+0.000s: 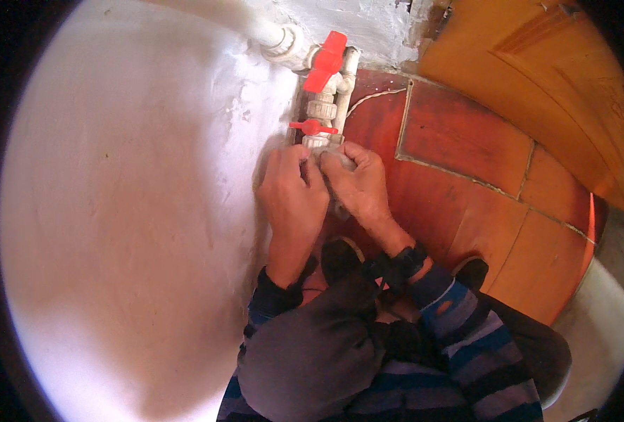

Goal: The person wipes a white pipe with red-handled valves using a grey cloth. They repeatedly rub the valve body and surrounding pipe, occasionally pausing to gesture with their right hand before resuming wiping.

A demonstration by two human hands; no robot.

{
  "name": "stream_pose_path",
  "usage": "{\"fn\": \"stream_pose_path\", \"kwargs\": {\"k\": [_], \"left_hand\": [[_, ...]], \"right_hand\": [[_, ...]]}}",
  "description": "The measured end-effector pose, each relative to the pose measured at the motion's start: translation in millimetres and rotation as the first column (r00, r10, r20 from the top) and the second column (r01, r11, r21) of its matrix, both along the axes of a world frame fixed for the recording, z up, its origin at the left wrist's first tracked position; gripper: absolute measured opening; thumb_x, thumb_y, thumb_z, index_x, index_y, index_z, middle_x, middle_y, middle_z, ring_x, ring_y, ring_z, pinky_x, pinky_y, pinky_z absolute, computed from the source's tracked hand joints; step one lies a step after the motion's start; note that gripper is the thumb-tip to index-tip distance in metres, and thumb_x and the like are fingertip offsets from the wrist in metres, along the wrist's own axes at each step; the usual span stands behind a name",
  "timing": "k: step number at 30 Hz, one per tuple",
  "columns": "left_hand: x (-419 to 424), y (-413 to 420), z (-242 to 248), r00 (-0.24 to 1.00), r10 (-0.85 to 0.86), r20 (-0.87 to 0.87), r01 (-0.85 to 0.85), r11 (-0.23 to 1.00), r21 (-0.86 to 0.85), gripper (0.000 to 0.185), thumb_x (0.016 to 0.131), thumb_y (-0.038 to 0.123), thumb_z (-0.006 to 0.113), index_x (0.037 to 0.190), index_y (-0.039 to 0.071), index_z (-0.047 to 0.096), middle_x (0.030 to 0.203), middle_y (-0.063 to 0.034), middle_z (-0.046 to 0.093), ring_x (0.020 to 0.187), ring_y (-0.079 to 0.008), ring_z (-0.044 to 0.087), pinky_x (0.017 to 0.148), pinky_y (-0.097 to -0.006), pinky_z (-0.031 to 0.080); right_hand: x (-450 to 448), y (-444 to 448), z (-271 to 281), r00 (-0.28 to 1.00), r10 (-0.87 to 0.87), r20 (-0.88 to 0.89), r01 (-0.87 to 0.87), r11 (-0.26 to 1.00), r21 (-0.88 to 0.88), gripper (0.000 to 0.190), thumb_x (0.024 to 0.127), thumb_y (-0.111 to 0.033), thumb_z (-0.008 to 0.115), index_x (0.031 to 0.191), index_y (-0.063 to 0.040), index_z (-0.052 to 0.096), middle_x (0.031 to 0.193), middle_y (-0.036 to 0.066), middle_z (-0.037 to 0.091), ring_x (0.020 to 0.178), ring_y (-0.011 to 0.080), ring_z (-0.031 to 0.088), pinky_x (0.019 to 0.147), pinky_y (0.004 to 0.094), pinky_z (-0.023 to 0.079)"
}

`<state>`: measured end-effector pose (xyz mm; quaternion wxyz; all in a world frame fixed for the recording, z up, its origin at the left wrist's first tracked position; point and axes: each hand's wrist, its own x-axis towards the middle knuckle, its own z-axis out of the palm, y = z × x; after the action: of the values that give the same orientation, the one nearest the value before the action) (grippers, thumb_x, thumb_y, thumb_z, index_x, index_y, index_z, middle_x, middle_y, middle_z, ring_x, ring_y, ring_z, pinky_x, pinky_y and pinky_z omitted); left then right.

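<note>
My left hand (293, 190) and my right hand (359, 182) are close together, just below the lower ball valve with a red handle (312, 127). A pale, translucent grey wad (345, 159), perhaps plastic film or fibre, shows at my right fingers. The fingers of both hands are bent inward around this spot. More greyish material (338, 209) appears beneath them. What my left fingertips grip is mostly hidden. A white plastic union nut (316, 141) sits right above my left fingertips. Higher up is a larger ball valve with a red handle (327, 62).
A rough whitewashed wall (132, 184) rises close on the left. White pipe (347, 79) runs beside the valves. A twisted pale cord (378, 96) lies on the red tiled floor (459, 132). A wooden door (544, 68) is at the upper right.
</note>
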<state>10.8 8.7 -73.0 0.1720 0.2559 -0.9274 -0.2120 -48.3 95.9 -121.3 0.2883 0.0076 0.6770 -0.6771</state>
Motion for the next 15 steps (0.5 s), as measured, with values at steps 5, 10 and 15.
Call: {"fn": "stream_pose_path", "kwargs": {"k": [5, 10, 15], "left_hand": [[-5.6, 0.2, -4.5, 0.999, 0.012, -0.04, -0.013, 1.0, -0.025, 0.009, 0.09, 0.003, 0.068, 0.099, 0.005, 0.067, 0.09, -0.0174, 0.063, 0.082, -0.0408, 0.063, 0.069, -0.0512, 0.05], [-14.7, -5.7, -5.5, 1.0, 0.008, -0.02, -0.009, 0.998, -0.054, 0.008, 0.09, 0.003, 0.069, 0.098, 0.003, 0.067, 0.09, -0.0176, 0.064, 0.08, -0.0396, 0.064, 0.07, -0.0492, 0.051], [-2.7, 3.2, -1.9, 1.0, 0.003, -0.003, -0.003, 1.0, -0.004, 0.007, 0.091, 0.003, 0.071, 0.095, 0.0, 0.067, 0.087, -0.0178, 0.064, 0.077, -0.0373, 0.065, 0.069, -0.0467, 0.052]], "right_hand": [[-3.7, -2.5, -11.4, 0.998, -0.02, -0.065, 0.02, 1.0, 0.001, 0.022, 0.091, -0.017, 0.071, 0.086, 0.004, 0.07, 0.065, 0.011, 0.063, 0.065, 0.0094, 0.054, 0.059, 0.0368, 0.049], [-9.2, -6.9, -16.2, 0.999, -0.038, -0.018, 0.038, 0.999, -0.035, 0.021, 0.091, -0.017, 0.071, 0.088, 0.003, 0.072, 0.067, 0.007, 0.065, 0.066, 0.009, 0.056, 0.059, 0.0358, 0.049], [4.9, 0.4, -16.5, 0.997, -0.057, 0.06, 0.063, 0.994, -0.09, 0.022, 0.092, -0.018, 0.071, 0.089, 0.003, 0.073, 0.067, 0.008, 0.065, 0.066, 0.0095, 0.057, 0.059, 0.0361, 0.049]]}}
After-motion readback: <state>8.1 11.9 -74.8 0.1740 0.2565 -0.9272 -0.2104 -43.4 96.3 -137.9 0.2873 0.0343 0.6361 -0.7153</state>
